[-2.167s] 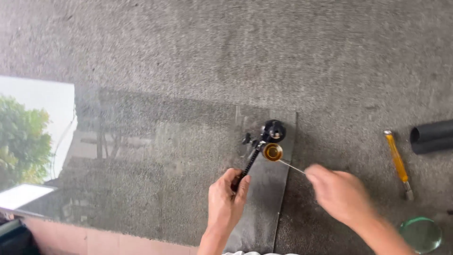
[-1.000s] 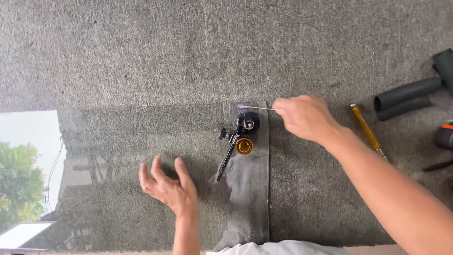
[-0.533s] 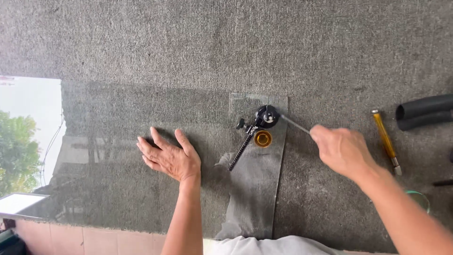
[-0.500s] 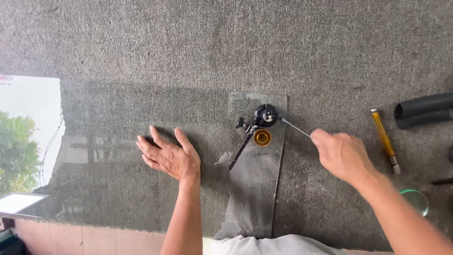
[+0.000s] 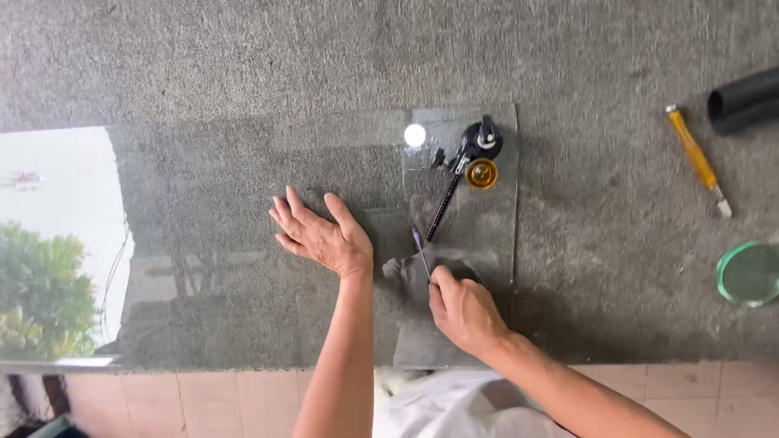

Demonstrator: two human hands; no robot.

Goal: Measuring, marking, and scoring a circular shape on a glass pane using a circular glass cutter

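Note:
A large glass sheet (image 5: 203, 195) lies flat on a grey carpeted bench, mirroring sky and trees at its left. My left hand (image 5: 320, 235) presses flat on the glass, fingers spread. A circle glass cutter (image 5: 471, 158) with a black suction base and a brass knob stands on the sheet's right part. Its thin arm (image 5: 442, 209) runs down and left. My right hand (image 5: 462, 308) grips the slim handle at the arm's end (image 5: 419, 247), just below the left hand's wrist.
A yellow-handled glass cutter (image 5: 696, 158) lies on the carpet at the right. Black tubing (image 5: 745, 99) sits at the top right corner. A round green glass disc (image 5: 748, 273) rests near the right edge. The bench's front edge runs along the bottom, above tiled floor.
My right hand has swung the cutter arm from the right of the suction base round to below and left of it. The left hand stays flat on the glass.

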